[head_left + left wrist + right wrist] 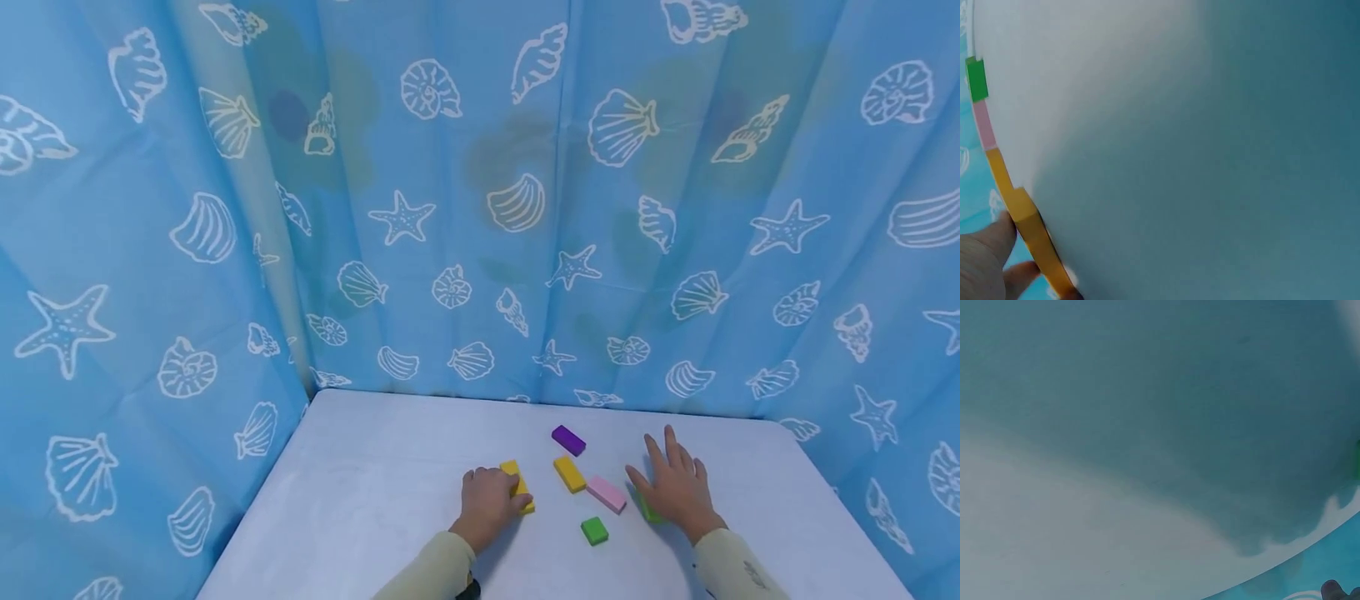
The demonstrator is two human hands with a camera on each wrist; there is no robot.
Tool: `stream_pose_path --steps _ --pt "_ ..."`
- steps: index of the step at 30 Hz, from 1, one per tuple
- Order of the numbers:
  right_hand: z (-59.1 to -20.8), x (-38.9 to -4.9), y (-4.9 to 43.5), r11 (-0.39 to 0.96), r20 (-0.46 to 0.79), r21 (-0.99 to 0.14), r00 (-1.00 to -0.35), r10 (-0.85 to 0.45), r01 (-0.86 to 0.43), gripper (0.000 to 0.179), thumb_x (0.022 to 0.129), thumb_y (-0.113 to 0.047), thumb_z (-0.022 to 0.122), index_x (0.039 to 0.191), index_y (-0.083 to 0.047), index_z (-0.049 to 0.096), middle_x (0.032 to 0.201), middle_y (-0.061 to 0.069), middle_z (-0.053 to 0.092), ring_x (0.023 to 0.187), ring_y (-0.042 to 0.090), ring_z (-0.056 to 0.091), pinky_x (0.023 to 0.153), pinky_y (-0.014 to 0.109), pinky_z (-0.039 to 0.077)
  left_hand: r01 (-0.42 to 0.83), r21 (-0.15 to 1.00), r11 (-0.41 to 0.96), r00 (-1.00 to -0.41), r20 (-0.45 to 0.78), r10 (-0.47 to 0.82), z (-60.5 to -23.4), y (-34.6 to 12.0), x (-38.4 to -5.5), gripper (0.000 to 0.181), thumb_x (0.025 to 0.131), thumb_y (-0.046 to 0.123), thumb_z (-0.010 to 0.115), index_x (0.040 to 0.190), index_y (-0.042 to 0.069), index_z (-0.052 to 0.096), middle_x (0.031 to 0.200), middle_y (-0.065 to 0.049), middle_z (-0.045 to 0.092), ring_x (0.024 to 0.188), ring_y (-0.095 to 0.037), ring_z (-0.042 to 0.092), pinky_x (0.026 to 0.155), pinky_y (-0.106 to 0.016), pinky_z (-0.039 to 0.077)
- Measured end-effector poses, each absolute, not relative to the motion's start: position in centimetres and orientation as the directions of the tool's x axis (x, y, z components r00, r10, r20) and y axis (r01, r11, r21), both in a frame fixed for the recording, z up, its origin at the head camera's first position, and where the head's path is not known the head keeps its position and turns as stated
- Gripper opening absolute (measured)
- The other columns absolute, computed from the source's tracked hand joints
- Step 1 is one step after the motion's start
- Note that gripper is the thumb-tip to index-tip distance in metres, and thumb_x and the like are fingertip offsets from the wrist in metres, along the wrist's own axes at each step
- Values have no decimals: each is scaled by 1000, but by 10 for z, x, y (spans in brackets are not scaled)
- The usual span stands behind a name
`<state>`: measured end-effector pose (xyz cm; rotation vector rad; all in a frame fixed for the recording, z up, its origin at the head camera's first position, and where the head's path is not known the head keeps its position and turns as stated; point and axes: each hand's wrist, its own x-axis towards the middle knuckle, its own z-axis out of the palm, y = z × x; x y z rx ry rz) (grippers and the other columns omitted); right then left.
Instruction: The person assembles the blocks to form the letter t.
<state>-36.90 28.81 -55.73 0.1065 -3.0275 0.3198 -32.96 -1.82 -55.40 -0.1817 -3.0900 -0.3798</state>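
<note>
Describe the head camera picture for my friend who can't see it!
A person's left hand holds a yellow block on a white table; the spread right hand partly hides a green block. Purple, yellow, pink and green blocks lie nearby, before a blue seashell curtain.

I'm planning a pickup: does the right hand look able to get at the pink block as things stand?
Likely yes: the pink block lies uncovered just left of the right hand; the green block partly hidden by that hand might crowd it slightly.
</note>
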Motion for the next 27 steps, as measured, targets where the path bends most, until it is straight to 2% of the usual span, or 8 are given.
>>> stream_pose_path --steps 3,6,9,16,23,27 --pt "-558 -372 279 977 101 -196 -993 -60 -79 83 94 -55 54 152 -1 31 161 31 6 142 56 20 112 74 14 148 264 953 -989 41 142 -553 -27 -332 44 84 51 73 117 21 75 94 -2 70 84 -21 59 96 -50 50" --pt "-559 -374 273 978 87 -194 -994 -59 -75 83 94 -55 53 153 -2 29 162 30 4 142 56 19 113 73 13 184 301 936 -982 24 186 -555 -36 -334 46 85 50 72 122 23 72 114 -5 72 100 -24 63 96 -50 50" --pt "-558 -372 266 975 82 -208 -994 -66 -82 82 94 -53 54 154 -3 29 162 29 4 142 57 19 113 73 12 221 295 930 -974 17 226 -559 -42 -335 45 87 51 70 125 25 70 124 -5 70 113 -26 62 98 -50 49" --pt "-558 -370 248 970 111 -213 -989 -98 -120 81 93 -51 57 154 -5 30 163 27 6 143 55 20 114 72 13 242 307 920 -968 9 251 -566 -55 -336 46 90 50 66 130 27 66 134 -2 65 127 -31 56 106 -59 42" --pt "-562 -371 234 972 117 -174 -983 -141 -160 78 92 -51 59 152 -7 35 163 25 11 144 51 23 114 71 17 275 309 911 -959 21 282 -566 -67 -334 47 92 51 63 133 27 64 138 -2 62 132 -33 52 109 -62 37" --pt "-563 -370 226 968 106 -175 -981 -162 -178 78 93 -51 58 154 -9 32 164 25 11 143 51 25 114 72 17 284 327 901 -955 19 295 -566 -72 -333 48 93 51 61 135 26 62 140 -3 60 134 -34 50 110 -63 34"
